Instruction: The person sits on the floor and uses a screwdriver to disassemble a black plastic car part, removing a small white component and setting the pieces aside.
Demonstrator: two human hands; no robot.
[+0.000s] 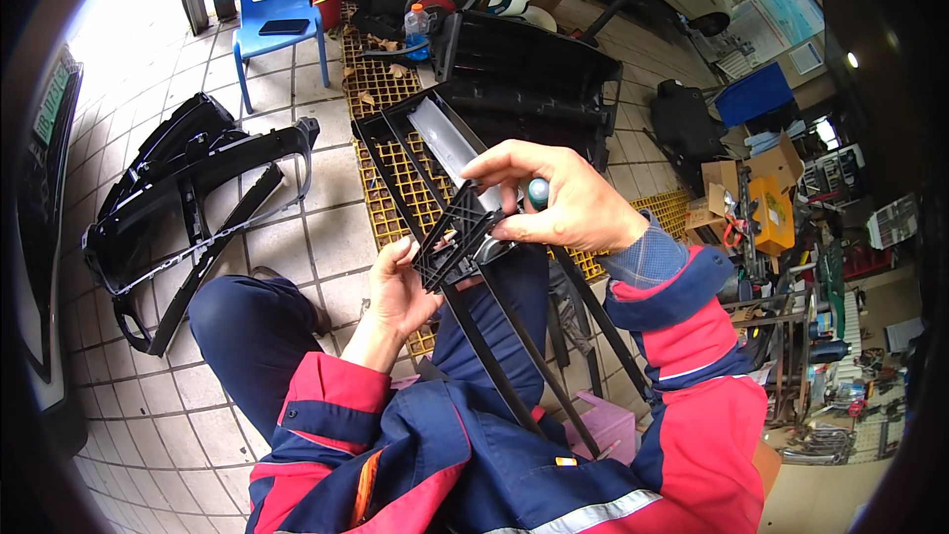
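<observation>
1. The black plastic trim frame (465, 237) sits in front of the person's chest, held up between both hands above the lap. It is a long, slotted part. Its ribbed, lattice-like bracket end is at the hands, and its thin rails run away in two directions.
2. Its long axis runs on a diagonal, from the upper left over the yellow floor grating (390, 89) down toward the lower right, where the rails pass across the dark blue trousers (247, 336) and end near a pink box (608, 425).
3. The left hand (400, 292) lies below and to the left of the bracket. Its palm faces up and its fingers are curled around the bracket's lower edge, so it is partly closed and carries the part from beneath.
4. The right hand (554, 203) comes in from above and to the right. It is closed around a screwdriver with a teal handle (536, 193), and its thumb and forefinger pinch down near the bracket's top edge. The tip of the tool is hidden behind the fingers.
5. Both hands touch the bracket. The left one supports it, and the right one is on the side where the tool meets it.
6. A second black bumper grille (188, 208) lies on the tiled floor, well to the left. A blue chair (277, 0) stands beyond it.
</observation>
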